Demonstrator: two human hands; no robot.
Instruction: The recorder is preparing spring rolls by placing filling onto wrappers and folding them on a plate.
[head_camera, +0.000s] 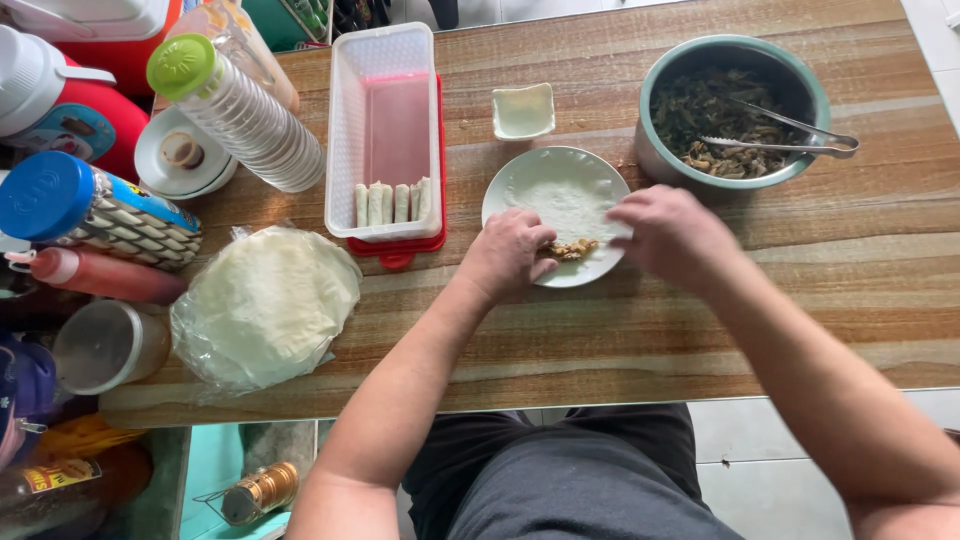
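A white plate (555, 175) sits mid-table with a thin round wrapper (565, 195) spread on it. A small heap of brownish filling (572, 248) lies at the wrapper's near edge. My left hand (505, 250) rests on the plate's near left side, fingers curled at the filling and the wrapper edge. My right hand (670, 232) covers the plate's right side, fingertips on the wrapper. A white plastic tray (345, 140) to the left holds several finished rolls (392, 203) in a row.
A green pot (650, 75) of dark cooked filling with metal tongs (790, 140) stands at the back right. A small square dish (523, 110) sits behind the plate. A bagged stack of wrappers (262, 305) lies left. Bottles, jars and flasks (235, 105) crowd the left edge.
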